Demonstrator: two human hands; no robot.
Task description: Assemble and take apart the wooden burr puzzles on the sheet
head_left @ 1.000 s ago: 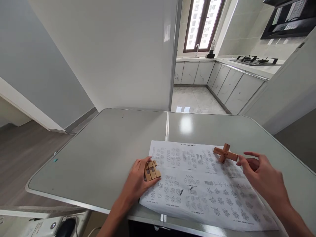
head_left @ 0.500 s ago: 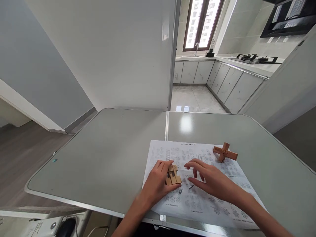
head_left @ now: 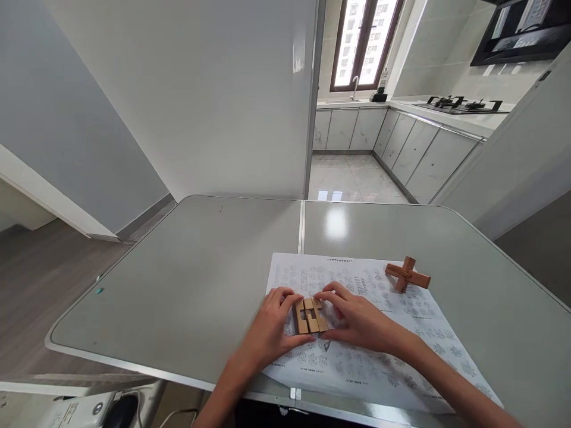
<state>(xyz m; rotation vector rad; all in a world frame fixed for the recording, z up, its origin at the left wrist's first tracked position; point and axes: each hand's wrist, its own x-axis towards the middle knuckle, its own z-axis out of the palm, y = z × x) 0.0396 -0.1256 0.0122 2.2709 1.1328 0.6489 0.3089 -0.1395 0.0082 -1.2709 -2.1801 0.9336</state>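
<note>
Several light wooden puzzle pieces [head_left: 311,316] with notches lie side by side on a printed instruction sheet [head_left: 357,362]. My left hand [head_left: 277,318] grips them from the left, fingers at the far end and thumb at the near end. From the right, my right hand [head_left: 350,315] closes on the same pieces, its fingertips at the far right corner and its thumb near the lower right corner. A reddish-brown wooden cross-shaped puzzle [head_left: 407,275] rests at the sheet's upper right edge, apart from both hands.
The grey folding table [head_left: 178,285] has a metal seam down its middle. A small teal bit [head_left: 99,290] sits near its left edge. Beyond the table stand a pale wall panel [head_left: 232,107] and a kitchen with a gas stove [head_left: 464,106].
My right hand has moved left, from hovering over the sheet onto the wooden pieces. My left hand has shifted slightly left, so more of the pieces shows.
</note>
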